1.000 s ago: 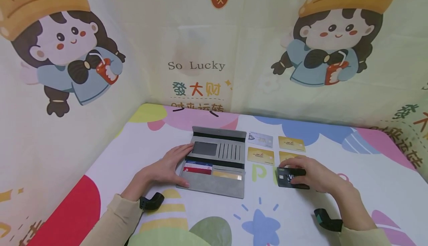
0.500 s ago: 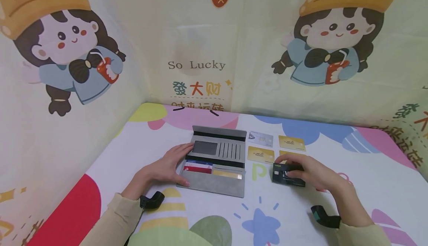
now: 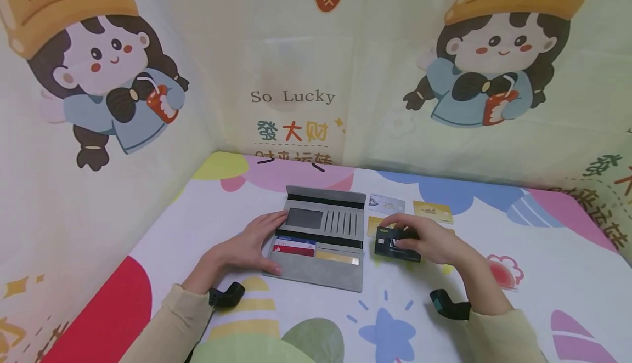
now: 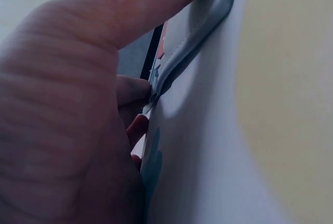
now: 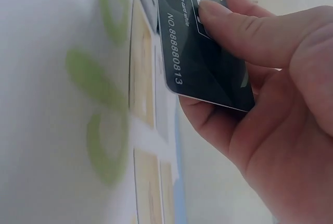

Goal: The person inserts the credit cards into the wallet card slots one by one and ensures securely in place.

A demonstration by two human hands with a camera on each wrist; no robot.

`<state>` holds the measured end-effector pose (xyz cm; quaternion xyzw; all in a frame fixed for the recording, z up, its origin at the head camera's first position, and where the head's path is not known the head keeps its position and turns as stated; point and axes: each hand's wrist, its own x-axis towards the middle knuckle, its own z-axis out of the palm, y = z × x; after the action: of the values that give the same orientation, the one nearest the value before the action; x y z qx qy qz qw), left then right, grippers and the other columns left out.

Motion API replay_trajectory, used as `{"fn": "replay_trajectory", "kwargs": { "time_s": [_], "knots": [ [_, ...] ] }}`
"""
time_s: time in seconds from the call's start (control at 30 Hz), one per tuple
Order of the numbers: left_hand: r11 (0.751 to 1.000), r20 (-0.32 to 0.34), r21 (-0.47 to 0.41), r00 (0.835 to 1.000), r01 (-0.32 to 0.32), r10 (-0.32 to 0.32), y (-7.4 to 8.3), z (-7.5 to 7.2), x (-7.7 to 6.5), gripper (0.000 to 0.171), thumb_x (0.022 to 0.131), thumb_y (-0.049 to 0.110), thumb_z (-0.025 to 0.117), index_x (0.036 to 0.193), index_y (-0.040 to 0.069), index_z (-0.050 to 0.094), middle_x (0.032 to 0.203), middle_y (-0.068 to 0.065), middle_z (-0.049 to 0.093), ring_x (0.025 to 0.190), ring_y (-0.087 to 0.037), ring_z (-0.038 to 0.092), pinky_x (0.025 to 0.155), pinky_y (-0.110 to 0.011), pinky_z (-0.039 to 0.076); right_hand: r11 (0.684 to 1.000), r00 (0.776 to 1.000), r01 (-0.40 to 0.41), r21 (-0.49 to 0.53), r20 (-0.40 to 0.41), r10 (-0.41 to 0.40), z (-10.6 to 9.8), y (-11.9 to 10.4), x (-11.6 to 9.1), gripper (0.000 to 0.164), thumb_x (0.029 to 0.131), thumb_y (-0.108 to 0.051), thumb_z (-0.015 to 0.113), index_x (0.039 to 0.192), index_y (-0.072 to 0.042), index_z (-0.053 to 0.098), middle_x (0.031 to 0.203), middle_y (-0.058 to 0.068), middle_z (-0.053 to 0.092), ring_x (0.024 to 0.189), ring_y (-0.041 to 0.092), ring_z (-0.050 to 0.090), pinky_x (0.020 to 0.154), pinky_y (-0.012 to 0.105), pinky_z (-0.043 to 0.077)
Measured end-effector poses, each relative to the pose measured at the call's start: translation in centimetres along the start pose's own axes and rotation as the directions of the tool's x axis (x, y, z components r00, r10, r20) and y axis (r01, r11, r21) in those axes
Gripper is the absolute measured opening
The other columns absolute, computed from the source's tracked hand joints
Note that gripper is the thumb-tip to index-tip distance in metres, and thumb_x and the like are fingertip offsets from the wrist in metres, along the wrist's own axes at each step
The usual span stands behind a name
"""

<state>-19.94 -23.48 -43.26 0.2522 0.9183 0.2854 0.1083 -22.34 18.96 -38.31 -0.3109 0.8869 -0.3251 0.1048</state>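
A grey wallet (image 3: 316,278) lies unfolded on the table, a red-and-blue card (image 3: 294,246) and a gold card (image 3: 337,257) tucked in its lower pockets. My left hand (image 3: 249,244) rests along its left side, thumb over the lower left corner and the other fingers spread up the edge. In the left wrist view the thumb (image 4: 130,10) lies across the wallet's edge (image 4: 195,36). Between thumb and fingers my right hand (image 3: 434,239) pinches a black membership card (image 3: 387,245), tilted above the table just right of the wallet. The right wrist view shows the card's (image 5: 203,73) printed face.
Behind the right hand lie a silver card (image 3: 387,203) and a gold card (image 3: 433,211). Another gold card (image 3: 373,227) is partly hidden by the hand. The table (image 3: 316,308) has a cartoon-print cover and meets a printed backdrop (image 3: 385,78) at the back.
My right hand has carried the black card left and slightly away from me, from the right-hand cards toward the wallet. The left hand and the wallet stay in place.
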Motion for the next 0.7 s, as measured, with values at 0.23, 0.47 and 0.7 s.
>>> {"fn": "replay_trajectory", "kwargs": {
  "time_s": [0.23, 0.47, 0.7],
  "knots": [
    [1.0, 0.005, 0.003, 1.0, -0.007, 0.007, -0.1, -0.1, 0.1, 0.119, 0.069, 0.056, 0.084, 0.16, 0.006, 0.026, 0.166, -0.01, 0.021, 0.148, -0.036, 0.017, 0.115, -0.065, 0.019, 0.998, 0.999, 0.035, 0.047, -0.001, -0.035, 0.9, -1.0, 1.9, 0.041, 0.093, 0.001, 0.068, 0.13, -0.017, 0.063, 0.107, 0.001, 0.065, 0.093, 0.021, 0.059, 0.089, 0.045, 0.051],
    [1.0, 0.006, 0.008, 1.0, -0.017, 0.017, -0.2, -0.3, 0.2, 0.119, 0.069, 0.057, 0.084, 0.16, 0.006, 0.026, 0.166, -0.01, 0.021, 0.149, -0.036, 0.017, 0.116, -0.064, 0.018, 0.996, 0.998, 0.059, 0.07, 0.015, -0.06, 2.2, -2.1, 3.8, 0.041, 0.094, 0.002, 0.067, 0.13, -0.016, 0.063, 0.106, 0.0, 0.065, 0.093, 0.019, 0.06, 0.087, 0.042, 0.051],
    [1.0, 0.005, 0.001, 1.0, -0.012, 0.012, -0.4, -0.3, 0.3, 0.119, 0.069, 0.057, 0.085, 0.16, 0.007, 0.026, 0.166, -0.009, 0.021, 0.148, -0.036, 0.018, 0.115, -0.065, 0.019, 0.995, 0.997, 0.067, 0.075, 0.024, -0.069, 3.5, -3.3, 5.7, 0.039, 0.094, 0.0, 0.067, 0.13, -0.016, 0.063, 0.109, 0.001, 0.064, 0.095, 0.021, 0.058, 0.088, 0.043, 0.05]
  ]
}}
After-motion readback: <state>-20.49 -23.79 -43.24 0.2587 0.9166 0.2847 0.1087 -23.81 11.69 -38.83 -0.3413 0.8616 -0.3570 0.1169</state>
